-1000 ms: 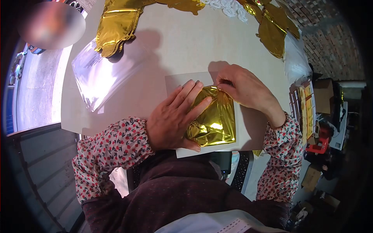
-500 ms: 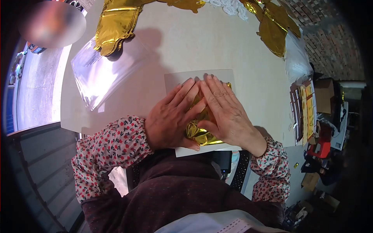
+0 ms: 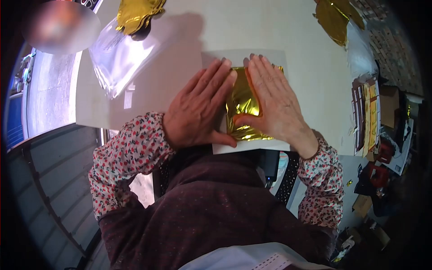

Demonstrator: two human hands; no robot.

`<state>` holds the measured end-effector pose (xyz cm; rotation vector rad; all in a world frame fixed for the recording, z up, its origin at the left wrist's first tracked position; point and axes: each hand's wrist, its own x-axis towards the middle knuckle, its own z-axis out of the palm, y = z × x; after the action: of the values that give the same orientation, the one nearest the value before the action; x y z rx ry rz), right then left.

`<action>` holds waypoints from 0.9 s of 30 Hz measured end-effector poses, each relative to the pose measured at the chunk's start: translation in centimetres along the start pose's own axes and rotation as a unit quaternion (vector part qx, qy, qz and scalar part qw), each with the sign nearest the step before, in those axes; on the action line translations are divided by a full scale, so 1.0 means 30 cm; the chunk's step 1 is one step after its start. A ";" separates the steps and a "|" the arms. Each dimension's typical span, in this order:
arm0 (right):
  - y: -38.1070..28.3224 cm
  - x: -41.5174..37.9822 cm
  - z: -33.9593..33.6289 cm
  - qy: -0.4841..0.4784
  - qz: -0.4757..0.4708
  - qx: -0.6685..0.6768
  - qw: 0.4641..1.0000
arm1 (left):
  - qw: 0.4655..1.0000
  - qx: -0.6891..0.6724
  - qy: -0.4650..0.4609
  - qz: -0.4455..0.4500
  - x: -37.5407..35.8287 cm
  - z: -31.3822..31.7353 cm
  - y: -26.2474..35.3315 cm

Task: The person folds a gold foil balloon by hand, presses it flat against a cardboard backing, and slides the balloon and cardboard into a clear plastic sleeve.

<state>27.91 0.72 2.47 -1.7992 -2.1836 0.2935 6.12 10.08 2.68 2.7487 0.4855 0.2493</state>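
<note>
A folded gold foil piece (image 3: 243, 96) lies on a pale card sheet (image 3: 270, 145) at the table's near edge. My left hand (image 3: 200, 105) rests flat at the foil's left side, fingers stretched forward and thumb out over the card. On the right, my right hand (image 3: 276, 101) lies flat across the foil's right part, its thumb pointing left over the gold surface. Both hands are open, and part of the foil is hidden under the right one. The foil's middle shows between them, shiny and slightly creased.
Clear plastic bags (image 3: 119, 58) lie on the table (image 3: 180, 40) at left, below a stack of gold foil shapes (image 3: 137, 15). More gold foil (image 3: 335, 20) and a white plastic bundle (image 3: 360, 51) are at the right edge. Boxes (image 3: 371, 112) stand beyond it.
The hands have moved apart and show more of the foil between them. The camera view has shifted, so the table items appear higher in the frame.
</note>
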 end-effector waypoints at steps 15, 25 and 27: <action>0.003 0.000 0.006 0.018 -0.002 -0.023 1.000 | 0.999 0.025 0.001 -0.041 -0.023 0.014 0.039; 0.003 -0.001 0.016 0.020 -0.010 -0.029 0.999 | 0.997 0.031 0.031 0.066 -0.105 0.007 0.050; 0.005 -0.003 0.016 0.018 -0.008 -0.024 1.000 | 0.999 0.005 0.017 0.050 -0.128 0.010 0.048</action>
<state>27.88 0.66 1.96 -1.7976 -2.1973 0.2056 3.07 7.34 2.49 2.7872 0.3585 0.3204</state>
